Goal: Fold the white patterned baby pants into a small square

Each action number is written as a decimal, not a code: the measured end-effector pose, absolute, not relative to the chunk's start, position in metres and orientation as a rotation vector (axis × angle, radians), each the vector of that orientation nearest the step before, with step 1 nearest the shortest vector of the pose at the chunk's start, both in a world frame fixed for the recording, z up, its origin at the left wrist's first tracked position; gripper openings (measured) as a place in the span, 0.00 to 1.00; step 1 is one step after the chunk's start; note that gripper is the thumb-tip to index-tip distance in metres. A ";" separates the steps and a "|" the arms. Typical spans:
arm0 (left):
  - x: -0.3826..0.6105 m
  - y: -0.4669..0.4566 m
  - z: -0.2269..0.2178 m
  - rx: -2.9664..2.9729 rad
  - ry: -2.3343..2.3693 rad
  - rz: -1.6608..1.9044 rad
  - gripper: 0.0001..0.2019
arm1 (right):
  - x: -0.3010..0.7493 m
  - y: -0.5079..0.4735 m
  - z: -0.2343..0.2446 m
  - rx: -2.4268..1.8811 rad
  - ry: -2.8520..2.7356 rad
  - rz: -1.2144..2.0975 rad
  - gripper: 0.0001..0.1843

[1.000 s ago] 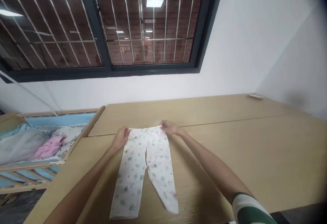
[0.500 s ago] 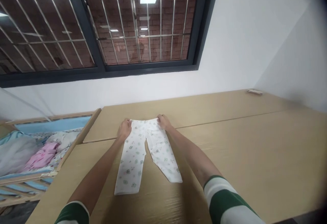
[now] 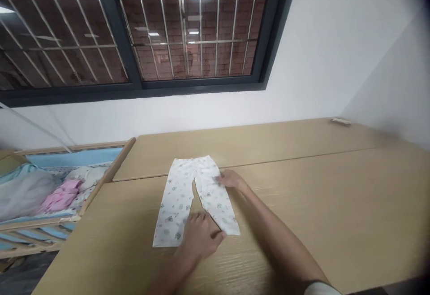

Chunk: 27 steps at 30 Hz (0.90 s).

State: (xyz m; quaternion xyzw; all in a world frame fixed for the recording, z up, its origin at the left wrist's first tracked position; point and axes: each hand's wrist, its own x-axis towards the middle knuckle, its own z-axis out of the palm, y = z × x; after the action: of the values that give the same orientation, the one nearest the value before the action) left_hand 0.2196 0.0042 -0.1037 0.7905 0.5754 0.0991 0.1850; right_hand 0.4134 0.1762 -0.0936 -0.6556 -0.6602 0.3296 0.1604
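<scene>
A small pair of white baby trousers (image 3: 181,192) with a green print lies flat on the light wooden table (image 3: 302,196), waistband away from me, legs spread toward me. My left hand (image 3: 200,239) rests near the leg ends, fingers spread and flat, between the two cuffs. My right hand (image 3: 229,180) lies flat on the outer edge of the right trouser leg, fingers stretched out toward the cloth. Neither hand grips anything.
A wooden cot (image 3: 60,187) stands to the left of the table with a pink garment (image 3: 62,195) and pale bedding inside. A small flat object (image 3: 340,121) lies at the table's far right corner. A barred window and white wall are behind.
Both hands let go of the waistband. My left hand came back to the leg ends and my right hand slid down onto the right leg's edge. The trousers stayed flat.
</scene>
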 end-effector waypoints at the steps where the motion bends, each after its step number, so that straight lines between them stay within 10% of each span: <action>1: 0.225 -0.003 -0.108 2.227 1.662 0.279 0.22 | 0.415 0.162 -0.093 -1.861 -1.903 1.006 0.19; 7: 0.240 -0.012 -0.116 2.197 1.818 0.363 0.28 | 0.404 0.090 -0.088 -1.573 -1.777 1.416 0.10; 16: 0.249 -0.004 -0.093 2.258 1.995 0.591 0.07 | 0.387 0.078 -0.071 -1.384 -0.968 1.690 0.08; 27: 0.222 -0.033 -0.121 2.643 1.711 0.469 0.19 | 0.425 0.104 -0.093 -1.912 -1.659 1.021 0.17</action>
State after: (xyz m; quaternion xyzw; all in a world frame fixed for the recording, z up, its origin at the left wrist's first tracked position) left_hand 0.2218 -0.0334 -0.1213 0.8301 0.5375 0.1474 -0.0210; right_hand 0.4251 0.1039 -0.0931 -0.6858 -0.5948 0.3661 0.2047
